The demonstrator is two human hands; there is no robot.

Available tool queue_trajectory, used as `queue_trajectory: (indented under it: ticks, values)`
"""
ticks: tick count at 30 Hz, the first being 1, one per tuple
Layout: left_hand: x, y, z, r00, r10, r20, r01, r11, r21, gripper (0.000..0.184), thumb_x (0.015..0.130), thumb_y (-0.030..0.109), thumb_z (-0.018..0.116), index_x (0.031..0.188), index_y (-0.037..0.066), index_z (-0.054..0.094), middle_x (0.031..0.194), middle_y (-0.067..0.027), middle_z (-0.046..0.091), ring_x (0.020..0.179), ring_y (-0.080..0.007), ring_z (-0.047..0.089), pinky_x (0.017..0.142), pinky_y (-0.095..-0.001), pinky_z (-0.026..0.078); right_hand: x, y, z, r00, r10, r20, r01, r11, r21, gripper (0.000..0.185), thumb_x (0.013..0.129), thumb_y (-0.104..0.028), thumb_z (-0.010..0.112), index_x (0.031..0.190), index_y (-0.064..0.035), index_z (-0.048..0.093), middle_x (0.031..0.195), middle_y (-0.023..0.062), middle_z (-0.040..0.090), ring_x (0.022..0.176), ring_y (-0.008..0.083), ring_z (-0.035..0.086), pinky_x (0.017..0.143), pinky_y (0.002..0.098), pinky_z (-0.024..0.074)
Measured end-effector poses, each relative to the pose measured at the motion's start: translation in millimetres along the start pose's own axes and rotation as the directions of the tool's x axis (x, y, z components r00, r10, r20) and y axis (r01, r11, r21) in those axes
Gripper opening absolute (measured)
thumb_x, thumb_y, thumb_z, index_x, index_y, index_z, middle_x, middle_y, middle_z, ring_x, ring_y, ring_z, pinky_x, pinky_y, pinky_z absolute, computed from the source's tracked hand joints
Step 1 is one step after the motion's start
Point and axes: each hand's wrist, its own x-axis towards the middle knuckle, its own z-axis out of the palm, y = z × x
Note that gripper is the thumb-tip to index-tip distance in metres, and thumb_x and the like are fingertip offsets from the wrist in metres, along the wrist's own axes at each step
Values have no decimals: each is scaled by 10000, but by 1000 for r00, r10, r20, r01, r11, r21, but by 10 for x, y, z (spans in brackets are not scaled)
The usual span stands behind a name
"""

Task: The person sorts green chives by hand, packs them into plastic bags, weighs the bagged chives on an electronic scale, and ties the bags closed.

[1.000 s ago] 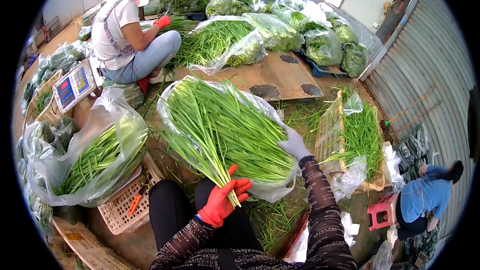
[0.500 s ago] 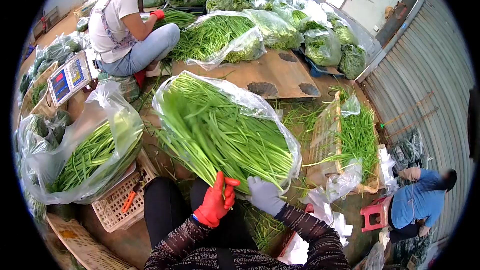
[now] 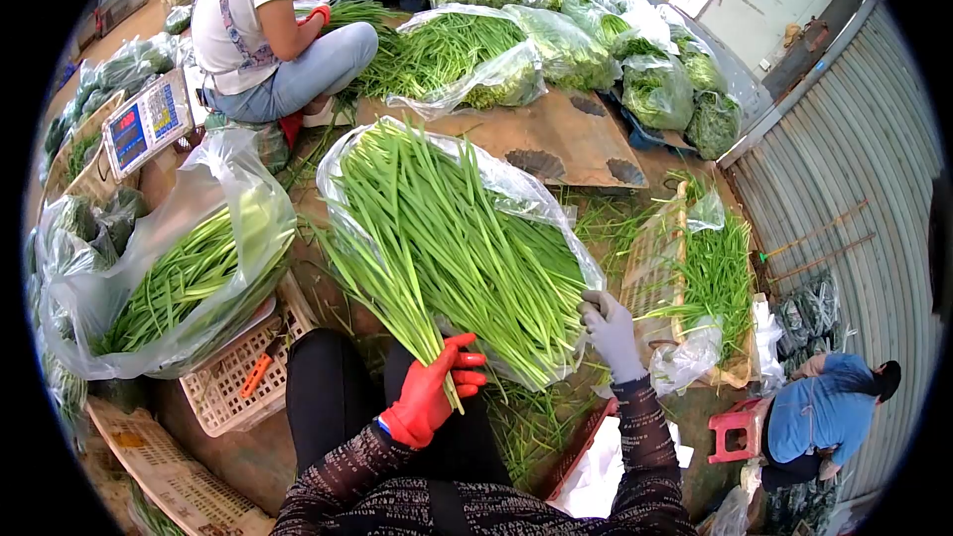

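Observation:
A large pile of garlic chives (image 3: 476, 248) lies in an opened clear plastic bag (image 3: 342, 154) in front of my knees. My left hand (image 3: 429, 392), in a red glove, is closed around the pale stalk ends of a bunch of chives (image 3: 422, 313) that fans out over the pile. On the right side of the pile is my right hand (image 3: 611, 333) in a grey glove. Its fingers are curled and pinched at the stalk ends by the bag's edge; how many stalks they hold is hidden.
To my left, another bag of chives (image 3: 184, 288) rests over a crate (image 3: 223, 397) holding an orange-handled knife (image 3: 258, 374). A digital scale (image 3: 149, 124) stands beyond. At right is a basket of loose greens (image 3: 717, 273). Two people (image 3: 243, 35) (image 3: 819, 417) sit nearby; filled bags (image 3: 571, 50) line the back.
My right hand has moved right and up, away from my left hand, to the pile's right edge. My left hand keeps its bunch, whose blurred leaves are now still. The view has shifted slightly.

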Motion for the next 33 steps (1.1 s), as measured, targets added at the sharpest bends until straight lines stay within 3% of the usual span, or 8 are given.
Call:
queue_trajectory:
  ticks: [7, 11, 16, 19, 25, 27, 31, 33]
  values:
    - [-177, -35, 41, 1000, -11, -16, 13, 993, 114, 335, 952, 254, 457, 1211, 51, 521, 797, -38, 573, 598, -129, 544, 532, -245, 429, 36, 65, 214, 955, -223, -196, 129, 906, -402, 335, 838, -275, 576, 1032, -2, 591, 984, 201, 616, 923, 329, 591, 806, 400, 453]
    - [-183, 24, -45, 999, 32, -5, -31, 979, 202, 324, 950, 257, 462, 1175, 40, 546, 737, -21, 535, 546, -114, 498, 488, -246, 393, 376, 447, 453, 989, -146, -10, 108, 773, -625, 303, 852, -282, 564, 1008, -24, 601, 1000, 191, 610, 929, 351, 574, 815, 417, 440]
    - [-265, -100, 38, 976, -200, -90, 197, 980, -39, 332, 946, 276, 472, 1159, 33, 552, 766, -36, 555, 583, -157, 538, 538, -280, 458, 310, 143, 407, 952, -284, -118, 210, 881, -425, 108, 805, -117, 568, 873, -43, 606, 833, 152, 627, 823, 322, 592, 741, 395, 460]
    - [-221, -398, 109, 984, -131, -120, 113, 982, -151, 383, 903, 227, 555, 1235, 59, 463, 1029, -85, 568, 903, -259, 585, 806, -381, 507, 183, 111, 202, 921, -218, -323, 119, 946, -301, 92, 815, -93, 552, 883, -43, 588, 833, 139, 627, 802, 335, 590, 720, 402, 460]
    - [230, -598, -4, 933, -133, -335, 137, 991, -12, 286, 884, 189, 582, 1126, 75, 485, 1029, -98, 574, 868, -268, 610, 731, -402, 521, -224, 246, 288, 990, -6, -138, -27, 972, -235, 279, 864, -270, 573, 999, -28, 551, 933, 180, 616, 860, 351, 594, 715, 403, 466]
    - [322, -588, 13, 948, -150, -282, 155, 988, -6, 266, 889, 190, 573, 1113, 74, 487, 1017, -99, 585, 844, -263, 617, 714, -395, 524, -275, 213, 451, 911, -398, -108, 265, 766, -586, 406, 810, -378, 623, 1036, -51, 544, 933, 136, 627, 821, 337, 607, 678, 396, 481]
    - [277, -545, -22, 962, -254, -106, 255, 967, -4, 221, 906, 185, 546, 1082, 62, 495, 990, -91, 604, 836, -262, 624, 702, -372, 529, -299, 81, 461, 913, -407, 36, 324, 668, -670, 515, 765, -430, 648, 1084, -43, 532, 897, 117, 630, 772, 321, 611, 655, 388, 486]
    - [254, -578, -36, 972, -220, -80, 219, 976, -22, 224, 904, 175, 546, 1091, 60, 496, 1001, -85, 605, 845, -252, 622, 718, -366, 524, -236, 86, 358, 984, -56, 167, 155, 726, -670, 496, 769, -402, 646, 1073, -25, 539, 851, 140, 608, 766, 311, 604, 661, 392, 479]
